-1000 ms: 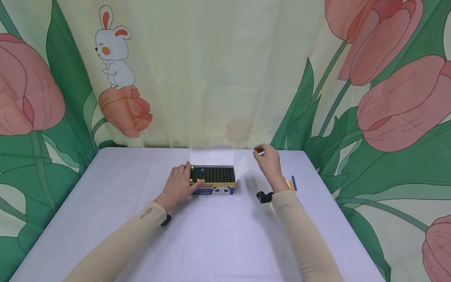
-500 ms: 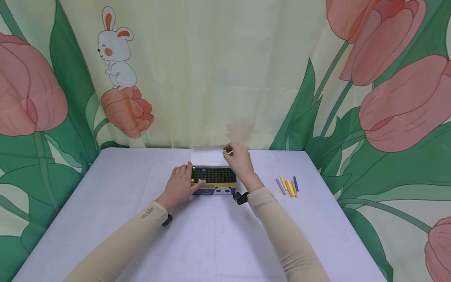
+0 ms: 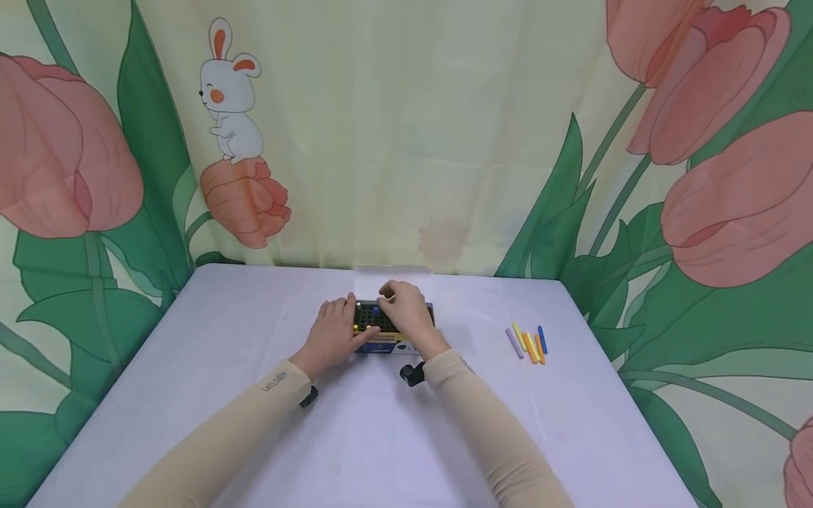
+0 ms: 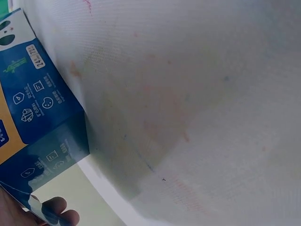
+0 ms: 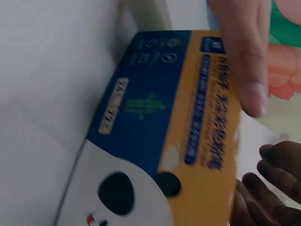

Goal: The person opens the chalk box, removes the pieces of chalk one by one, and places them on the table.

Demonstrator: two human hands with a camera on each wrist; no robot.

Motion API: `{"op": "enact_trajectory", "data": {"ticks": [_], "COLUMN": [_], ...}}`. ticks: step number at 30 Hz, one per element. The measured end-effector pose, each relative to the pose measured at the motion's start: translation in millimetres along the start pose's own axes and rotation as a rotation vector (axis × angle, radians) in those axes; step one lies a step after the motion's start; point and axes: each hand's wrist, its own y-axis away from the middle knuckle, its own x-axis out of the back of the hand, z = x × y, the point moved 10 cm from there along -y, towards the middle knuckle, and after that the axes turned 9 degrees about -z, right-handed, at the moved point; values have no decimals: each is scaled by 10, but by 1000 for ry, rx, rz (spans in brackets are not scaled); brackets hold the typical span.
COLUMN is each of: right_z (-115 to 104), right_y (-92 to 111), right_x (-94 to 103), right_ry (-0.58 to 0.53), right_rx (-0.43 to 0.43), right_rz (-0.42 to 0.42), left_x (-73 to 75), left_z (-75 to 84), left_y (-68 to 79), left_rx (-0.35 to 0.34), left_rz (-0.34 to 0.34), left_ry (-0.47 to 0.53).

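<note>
A chalk box, blue and yellow with a panda print, stands on the table with its lid raised at the back. Its black insert has rows of holes, where a few chalk ends show at the left. My left hand holds the box's left end, its thumb over the front rim and fingertips at the end panel. Above the insert, my right hand pinches a small pale piece of chalk, mostly hidden by the fingers. In the right wrist view, the right fingers show over the box top.
Several loose chalk sticks, purple, yellow, orange and blue, lie to the right of the box. A white cloth covers the table. Behind it hangs a curtain printed with tulips and a rabbit.
My right hand has moved left from beside the box to over the insert, lowering and carrying the pale chalk. The loose sticks came into fuller view. My left hand stays on the box.
</note>
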Motion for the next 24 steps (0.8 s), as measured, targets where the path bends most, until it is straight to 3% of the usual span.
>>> {"op": "enact_trajectory", "data": {"ticks": [6,14,24], "right_z": [6,-51,94], "right_y": [21,17,38], "right_x": [-198,-329,-253], "right_ry": [20,135,43], "right_rx": [-5,5,-49], "right_rz": [-50,-67,13], "left_x": [-1,10,-2], "left_z": [18,23,32], "left_y": [4,12,0], "left_rx": [-2,-5,-2], "left_rz": [3,6,1], "left_ry": [-11,-60,-3]}}
